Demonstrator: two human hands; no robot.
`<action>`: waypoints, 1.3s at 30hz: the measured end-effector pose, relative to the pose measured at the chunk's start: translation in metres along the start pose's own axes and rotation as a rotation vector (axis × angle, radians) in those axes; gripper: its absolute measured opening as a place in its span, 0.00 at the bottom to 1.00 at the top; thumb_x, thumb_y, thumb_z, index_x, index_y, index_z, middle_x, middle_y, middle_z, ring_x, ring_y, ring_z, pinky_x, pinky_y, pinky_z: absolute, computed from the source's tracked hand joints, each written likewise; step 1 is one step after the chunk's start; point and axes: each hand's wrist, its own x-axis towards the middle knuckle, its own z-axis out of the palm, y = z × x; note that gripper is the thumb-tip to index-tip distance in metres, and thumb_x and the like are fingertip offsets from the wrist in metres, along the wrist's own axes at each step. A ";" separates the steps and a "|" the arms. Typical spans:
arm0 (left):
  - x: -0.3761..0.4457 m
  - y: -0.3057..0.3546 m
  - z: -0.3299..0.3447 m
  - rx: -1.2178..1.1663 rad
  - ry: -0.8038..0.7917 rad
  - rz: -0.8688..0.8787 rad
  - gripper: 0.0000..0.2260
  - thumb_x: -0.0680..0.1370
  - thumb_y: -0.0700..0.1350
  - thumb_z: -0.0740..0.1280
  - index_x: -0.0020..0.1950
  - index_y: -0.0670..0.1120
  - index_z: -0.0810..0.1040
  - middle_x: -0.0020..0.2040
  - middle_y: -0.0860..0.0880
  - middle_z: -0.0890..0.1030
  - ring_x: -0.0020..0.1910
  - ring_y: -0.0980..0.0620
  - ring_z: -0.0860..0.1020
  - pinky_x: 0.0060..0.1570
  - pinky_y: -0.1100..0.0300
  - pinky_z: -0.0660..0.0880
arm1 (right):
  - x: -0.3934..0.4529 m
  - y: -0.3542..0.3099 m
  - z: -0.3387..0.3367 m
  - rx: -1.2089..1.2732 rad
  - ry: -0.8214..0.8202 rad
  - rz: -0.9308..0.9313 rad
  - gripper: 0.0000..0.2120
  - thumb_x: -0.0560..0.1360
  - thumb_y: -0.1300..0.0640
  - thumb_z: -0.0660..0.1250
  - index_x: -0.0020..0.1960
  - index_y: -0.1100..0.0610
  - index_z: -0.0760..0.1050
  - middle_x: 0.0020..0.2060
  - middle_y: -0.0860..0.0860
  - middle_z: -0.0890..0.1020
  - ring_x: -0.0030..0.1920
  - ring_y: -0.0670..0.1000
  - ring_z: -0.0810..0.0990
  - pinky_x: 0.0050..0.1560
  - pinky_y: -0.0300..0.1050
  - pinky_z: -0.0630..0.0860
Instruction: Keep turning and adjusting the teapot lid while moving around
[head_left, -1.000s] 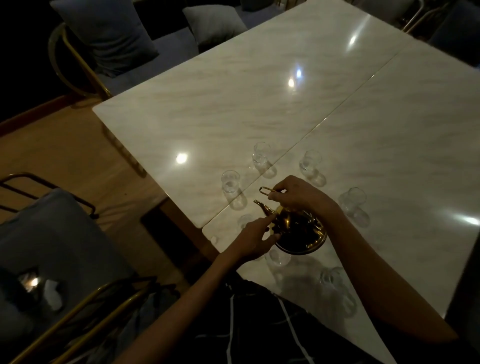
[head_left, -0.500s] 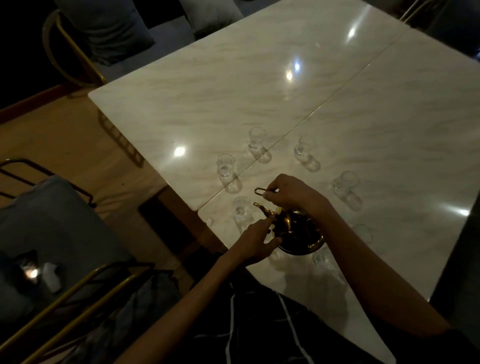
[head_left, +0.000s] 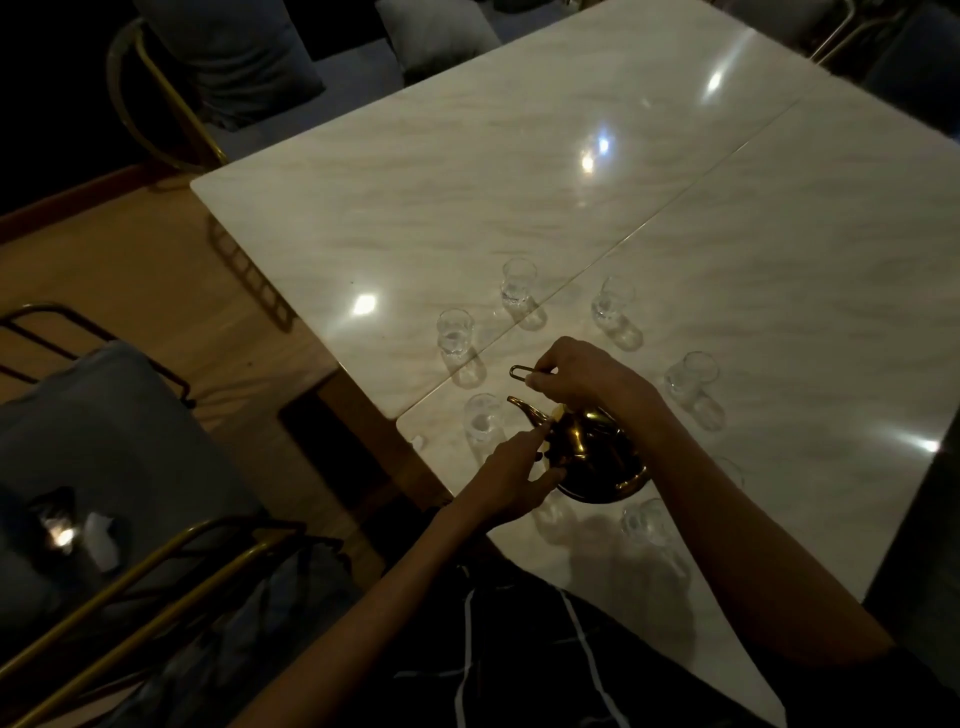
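Gripping: right hand (head_left: 582, 376) curled round teapot (head_left: 592, 452) handle (head_left: 522, 371).
Left hand (head_left: 511, 480): fingers straight, touching teapot beside spout (head_left: 524, 408).
Glass (head_left: 480, 418): just left of spout.

Pale marble table (head_left: 519, 171), seam across top; small clear glasses (head_left: 518, 283) ringed round brass teapot (head_left: 592, 452)

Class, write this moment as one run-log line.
right hand: grips teapot handle | left hand: touches brass teapot | spout: over glass

Gold-framed chair (head_left: 156, 104), grey cushion (head_left: 431, 36)
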 end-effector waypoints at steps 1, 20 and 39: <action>0.000 0.001 0.000 -0.005 -0.002 -0.001 0.31 0.79 0.50 0.67 0.79 0.50 0.58 0.70 0.44 0.72 0.64 0.48 0.76 0.61 0.53 0.76 | 0.000 0.000 -0.001 0.001 0.003 -0.002 0.15 0.79 0.52 0.65 0.57 0.61 0.83 0.49 0.59 0.85 0.49 0.57 0.84 0.49 0.48 0.79; 0.019 0.004 -0.015 0.067 0.043 0.112 0.25 0.78 0.43 0.69 0.74 0.45 0.66 0.67 0.44 0.74 0.62 0.57 0.68 0.55 0.71 0.63 | -0.001 0.031 -0.003 0.288 0.097 0.034 0.12 0.77 0.50 0.66 0.50 0.57 0.83 0.36 0.49 0.80 0.38 0.50 0.80 0.44 0.47 0.79; 0.129 0.005 -0.058 0.120 -0.137 0.124 0.41 0.66 0.62 0.67 0.76 0.51 0.61 0.72 0.45 0.66 0.69 0.48 0.66 0.66 0.51 0.70 | 0.051 0.052 -0.029 0.783 0.320 0.260 0.14 0.76 0.57 0.62 0.45 0.69 0.77 0.34 0.58 0.77 0.33 0.52 0.75 0.39 0.50 0.72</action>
